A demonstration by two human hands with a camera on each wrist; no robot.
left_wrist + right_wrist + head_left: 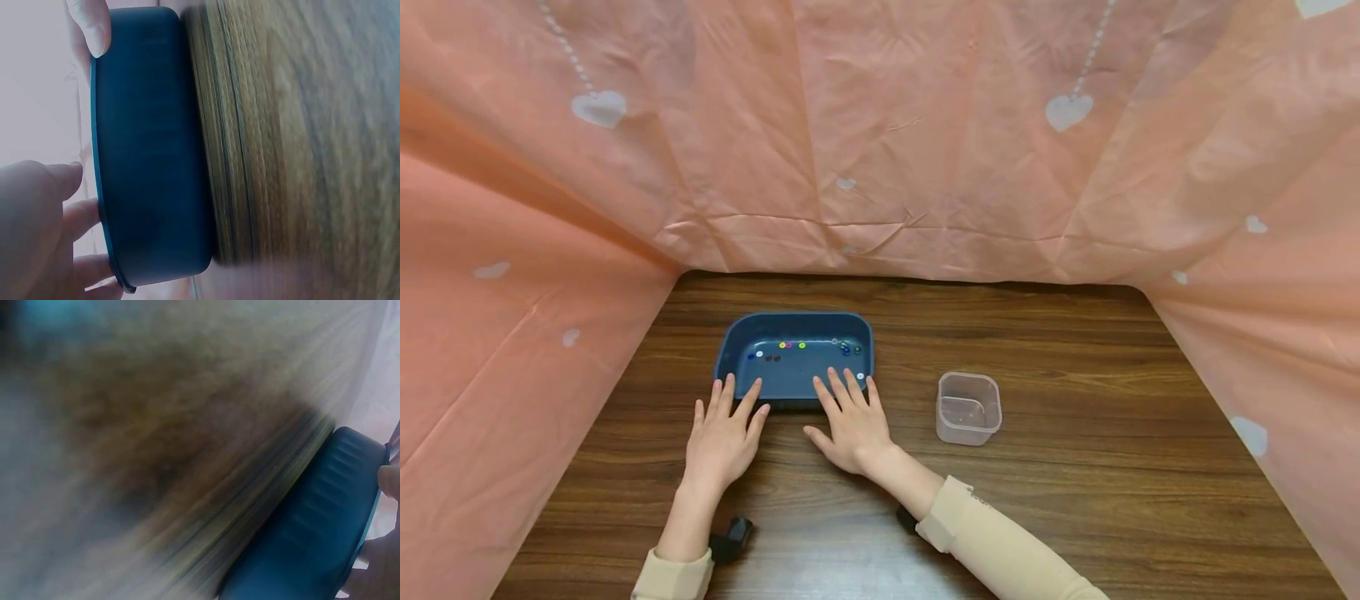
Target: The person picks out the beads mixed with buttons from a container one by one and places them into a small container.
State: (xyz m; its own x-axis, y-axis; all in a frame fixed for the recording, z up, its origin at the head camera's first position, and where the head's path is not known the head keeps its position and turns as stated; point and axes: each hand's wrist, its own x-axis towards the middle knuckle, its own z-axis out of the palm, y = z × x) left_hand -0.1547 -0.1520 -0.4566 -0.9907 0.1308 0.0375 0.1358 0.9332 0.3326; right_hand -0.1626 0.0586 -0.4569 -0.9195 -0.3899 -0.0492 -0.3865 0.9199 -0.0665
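A dark blue tray [797,381] with rounded corners lies on the table; small round coloured pieces [802,345], too small to identify, are scattered inside. My left hand [721,446] reaches over its near left rim, fingers spread and fairly straight. At the near right rim lies my right hand [855,429], its fingers also spread and extended over the edge. In the left wrist view, left fingertips reach past the rim of the tray [150,150]. The right wrist view shows the tray wall [325,512] with right-hand fingers at its edge. Neither hand grips anything.
To the right of the tray stands a clear plastic container [968,435]. Pink curtains with white hearts [887,167] enclose the wooden table [1075,467] at the back and both sides. Dark straps or devices [732,539] sit by the wrists.
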